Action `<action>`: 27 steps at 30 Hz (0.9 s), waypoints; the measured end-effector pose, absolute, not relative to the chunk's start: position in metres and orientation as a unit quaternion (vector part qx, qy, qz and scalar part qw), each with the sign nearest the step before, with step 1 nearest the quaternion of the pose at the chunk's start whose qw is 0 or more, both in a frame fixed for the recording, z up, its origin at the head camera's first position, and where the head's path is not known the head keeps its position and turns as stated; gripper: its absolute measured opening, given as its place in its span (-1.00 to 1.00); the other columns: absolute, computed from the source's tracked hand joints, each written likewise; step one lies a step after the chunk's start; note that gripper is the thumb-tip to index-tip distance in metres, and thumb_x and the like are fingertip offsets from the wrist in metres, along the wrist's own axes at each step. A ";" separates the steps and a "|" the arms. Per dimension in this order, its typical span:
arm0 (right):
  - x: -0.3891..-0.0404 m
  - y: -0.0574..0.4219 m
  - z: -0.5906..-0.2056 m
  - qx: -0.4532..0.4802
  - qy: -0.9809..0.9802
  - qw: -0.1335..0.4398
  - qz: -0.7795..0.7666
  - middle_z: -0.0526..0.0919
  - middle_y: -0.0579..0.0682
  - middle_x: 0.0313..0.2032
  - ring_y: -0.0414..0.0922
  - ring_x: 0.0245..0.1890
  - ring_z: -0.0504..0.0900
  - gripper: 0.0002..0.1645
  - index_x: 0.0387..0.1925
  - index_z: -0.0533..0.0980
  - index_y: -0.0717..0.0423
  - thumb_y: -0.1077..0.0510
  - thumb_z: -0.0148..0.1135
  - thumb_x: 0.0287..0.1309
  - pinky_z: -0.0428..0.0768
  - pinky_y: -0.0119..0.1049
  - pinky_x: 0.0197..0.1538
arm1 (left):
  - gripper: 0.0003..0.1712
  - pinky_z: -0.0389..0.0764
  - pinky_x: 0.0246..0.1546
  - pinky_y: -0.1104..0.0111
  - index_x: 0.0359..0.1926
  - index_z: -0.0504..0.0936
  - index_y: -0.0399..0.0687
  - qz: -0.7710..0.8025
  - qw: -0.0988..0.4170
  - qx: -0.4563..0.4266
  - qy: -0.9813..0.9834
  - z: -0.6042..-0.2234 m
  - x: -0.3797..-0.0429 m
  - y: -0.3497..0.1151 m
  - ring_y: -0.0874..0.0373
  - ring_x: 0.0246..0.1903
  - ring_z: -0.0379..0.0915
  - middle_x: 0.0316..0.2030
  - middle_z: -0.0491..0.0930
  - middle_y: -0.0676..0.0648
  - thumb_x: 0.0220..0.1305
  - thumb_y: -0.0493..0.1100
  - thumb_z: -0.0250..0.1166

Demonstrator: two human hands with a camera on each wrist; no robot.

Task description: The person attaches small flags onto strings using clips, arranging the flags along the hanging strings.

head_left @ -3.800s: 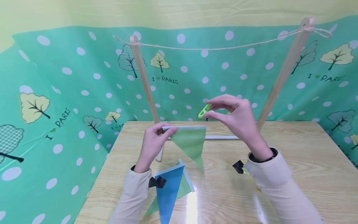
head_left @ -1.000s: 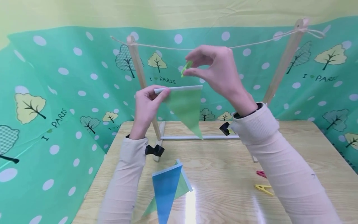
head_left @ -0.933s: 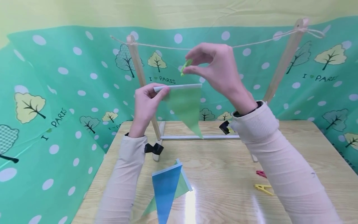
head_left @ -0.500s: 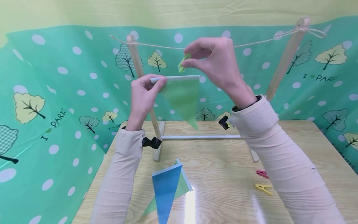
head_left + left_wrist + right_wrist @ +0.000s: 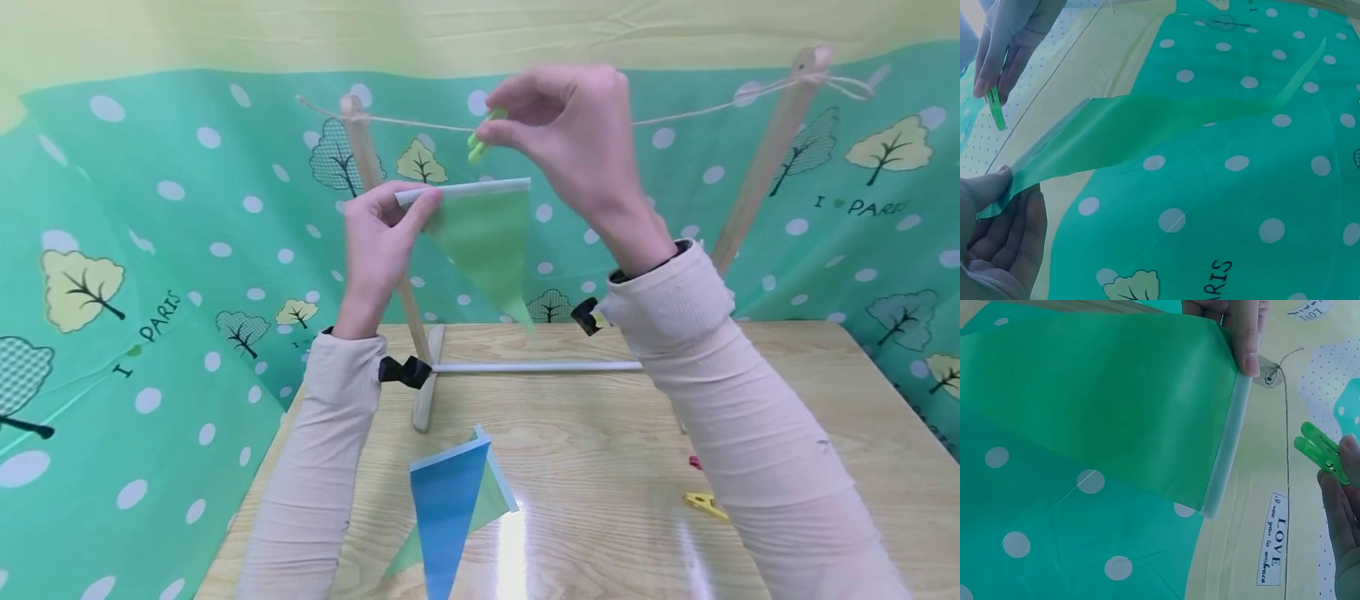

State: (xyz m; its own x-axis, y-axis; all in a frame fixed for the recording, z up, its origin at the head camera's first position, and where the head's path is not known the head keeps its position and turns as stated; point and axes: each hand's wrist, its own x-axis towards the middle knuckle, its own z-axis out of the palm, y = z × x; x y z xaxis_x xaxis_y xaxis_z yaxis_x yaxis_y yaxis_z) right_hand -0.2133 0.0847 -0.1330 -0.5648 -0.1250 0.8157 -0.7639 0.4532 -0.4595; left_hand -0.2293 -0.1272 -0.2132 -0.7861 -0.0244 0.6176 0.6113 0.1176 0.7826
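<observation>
Flag and peg in hand, but no flag seen on the string

Nearest on the desk, a blue flag lies across a pale green flag; both are off the string and look like work left to do. To their right, partly hidden by the right arm, lie a yellow peg and, slightly farther off, a pink peg, both unused.

Above the desk, the left hand grips one end of the white top strip of a green flag, whose point hangs down. The right hand pinches a green peg over that flag, not touching it. The head view shows the peg crossing the line of the string, yet the right wrist view shows it to one side, so it does not seem clipped on.

Beyond, the string is already tied between the left post and the right post. The held flag's strip sits below it, apart. No flag shows on the string, though the right hand hides a stretch, so the hanging seems barely begun
</observation>
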 end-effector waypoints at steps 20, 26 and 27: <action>-0.222 0.068 -0.116 0.305 -0.774 0.379 0.406 0.79 -0.01 -0.29 -0.37 -0.36 0.68 -0.77 -0.28 0.74 0.19 0.11 0.50 0.06 0.60 -0.55 -0.13 | -0.85 0.55 -0.27 0.46 -0.23 0.76 -0.26 -0.661 0.282 -0.193 -0.668 -0.195 -0.239 -0.128 0.19 -0.39 0.61 -0.38 0.72 0.03 0.23 -0.24 0.42; -0.225 0.064 -0.116 0.306 -0.777 0.376 0.402 0.79 -0.01 -0.29 -0.37 -0.36 0.67 -0.77 -0.28 0.74 0.18 0.11 0.49 0.07 0.59 -0.56 -0.14 | -0.85 0.58 -0.23 0.45 -0.23 0.75 -0.28 -0.669 0.286 -0.189 -0.659 -0.192 -0.235 -0.128 0.20 -0.37 0.62 -0.36 0.72 0.00 0.24 -0.25 0.40; -0.225 0.064 -0.116 0.302 -0.779 0.373 0.404 0.79 -0.01 -0.29 -0.37 -0.37 0.66 -0.77 -0.28 0.74 0.17 0.11 0.49 0.07 0.59 -0.56 -0.14 | -0.85 0.58 -0.22 0.46 -0.23 0.75 -0.28 -0.669 0.285 -0.189 -0.660 -0.192 -0.234 -0.128 0.20 -0.37 0.62 -0.36 0.72 -0.01 0.25 -0.26 0.40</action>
